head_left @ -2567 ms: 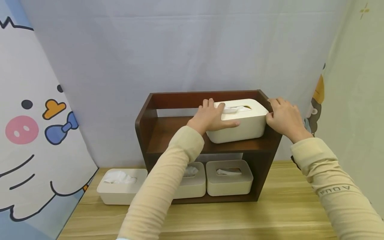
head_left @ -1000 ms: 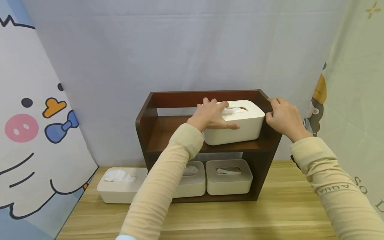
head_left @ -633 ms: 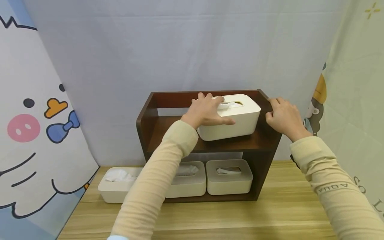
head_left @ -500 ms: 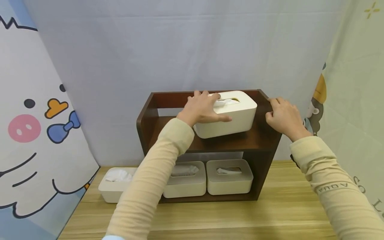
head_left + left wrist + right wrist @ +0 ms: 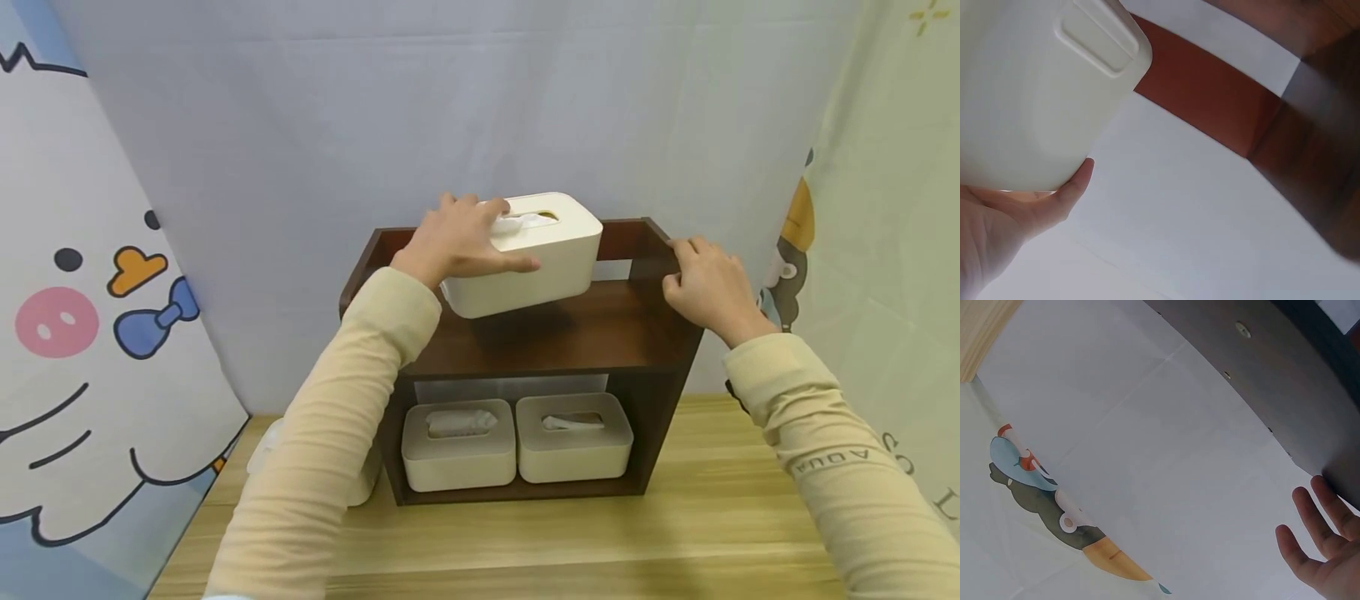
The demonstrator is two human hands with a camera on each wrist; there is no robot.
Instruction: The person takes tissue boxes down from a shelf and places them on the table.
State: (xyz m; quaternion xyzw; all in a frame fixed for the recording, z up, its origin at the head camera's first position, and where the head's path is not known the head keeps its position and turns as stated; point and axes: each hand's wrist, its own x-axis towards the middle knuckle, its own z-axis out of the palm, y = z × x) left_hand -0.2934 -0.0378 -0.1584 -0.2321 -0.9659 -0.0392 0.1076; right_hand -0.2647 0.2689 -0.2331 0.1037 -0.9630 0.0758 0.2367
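Note:
My left hand [image 5: 457, 242] grips a white tissue box [image 5: 536, 267] by its left end, thumb along the front face and fingers over the lid near the slot. The box hangs tilted above the upper shelf; its underside with a raised rectangular outline shows in the left wrist view, a fingertip of the left hand [image 5: 1041, 212] at its edge. My right hand [image 5: 708, 283] holds the right side panel of the dark brown wooden shelf unit [image 5: 570, 342] near its top. In the right wrist view, fingers [image 5: 1313, 519] of that hand reach the panel's outer face.
Two more tissue boxes, one on the left [image 5: 461, 462] and one on the right [image 5: 576, 454], stand side by side in the lower compartment. Another tissue box [image 5: 365, 483] on the wooden table [image 5: 525, 550] is mostly hidden behind the left sleeve. A light curtain [image 5: 300, 167] hangs behind.
My left hand has lifted the tissue box off the upper shelf's right end and carried it up and left. The right hand has stayed on the side panel.

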